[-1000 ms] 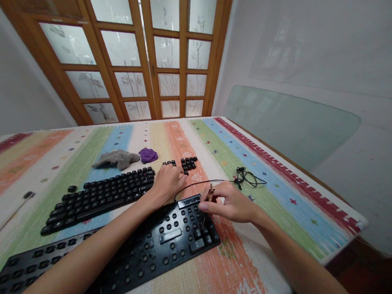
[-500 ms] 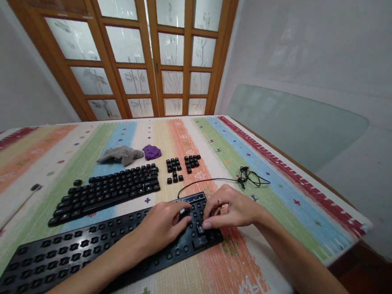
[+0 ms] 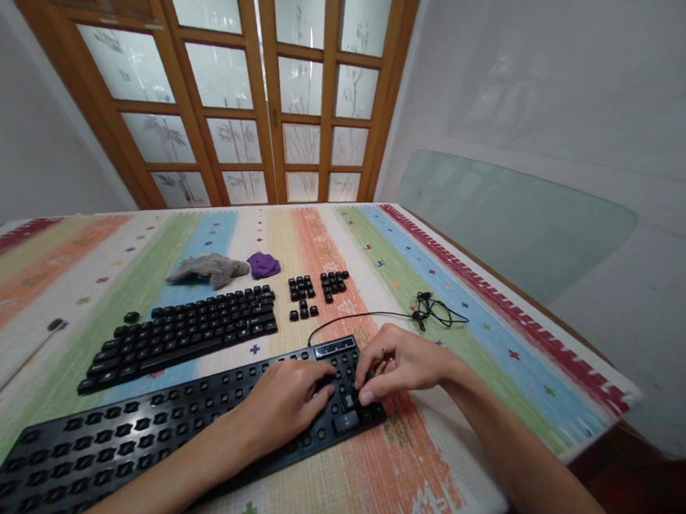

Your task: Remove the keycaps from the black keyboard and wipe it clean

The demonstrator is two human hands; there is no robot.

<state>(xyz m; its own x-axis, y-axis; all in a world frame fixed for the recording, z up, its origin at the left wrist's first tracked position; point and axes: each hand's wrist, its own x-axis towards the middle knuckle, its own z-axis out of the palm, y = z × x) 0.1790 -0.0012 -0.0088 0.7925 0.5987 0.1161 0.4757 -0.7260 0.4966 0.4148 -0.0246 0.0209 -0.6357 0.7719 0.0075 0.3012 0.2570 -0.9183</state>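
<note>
A black keyboard base (image 3: 172,420) lies across the near table, most of its key posts bare. A few keycaps (image 3: 347,421) sit on its number pad at the right end. My right hand (image 3: 400,360) is over that pad, thumb and forefinger pinched on a keycap that is mostly hidden by the fingers. My left hand (image 3: 287,394) rests on the base just left of the number pad. Its thumb and forefinger are apart, and nothing shows between them.
Behind the base stand rows of loose keycaps (image 3: 189,329) and small keycap groups (image 3: 301,287). A grey cloth (image 3: 208,270) and a purple cloth (image 3: 264,265) lie beyond. The keyboard's cable (image 3: 432,311) is bundled at right. A thin stick-like tool (image 3: 26,357) lies left.
The view has shifted slightly. Both hands stay over the number pad in nearly the same pose, with only small finger movement.
</note>
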